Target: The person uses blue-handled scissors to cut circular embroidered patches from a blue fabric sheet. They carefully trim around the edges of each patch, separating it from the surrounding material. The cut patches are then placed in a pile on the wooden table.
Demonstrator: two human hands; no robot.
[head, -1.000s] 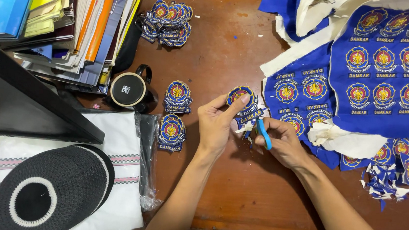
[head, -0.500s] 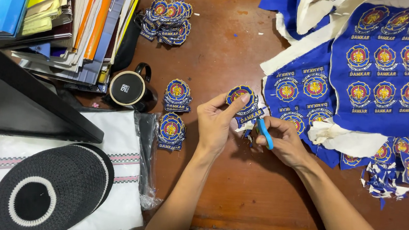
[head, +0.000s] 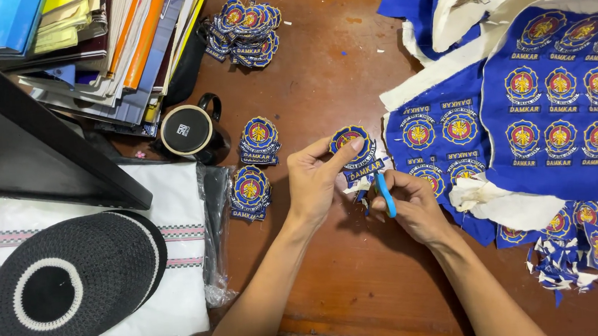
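Two hands: left [head: 318, 181] pinching patch [head: 351, 142], right [head: 412, 205] gripping scissors [head: 386, 194], mug [head: 189, 130] nearby

I read: small home sewing workshop | wooden desk [head: 319, 67] | blue badge cloth [head: 564, 97] right edge | cut badges [head: 245, 26] far edge | books [head: 112, 47] far-left corner

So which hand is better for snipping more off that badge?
The right hand, probably: it holds the blue-handled scissors right below the round badge, while the left hand pinches the badge.
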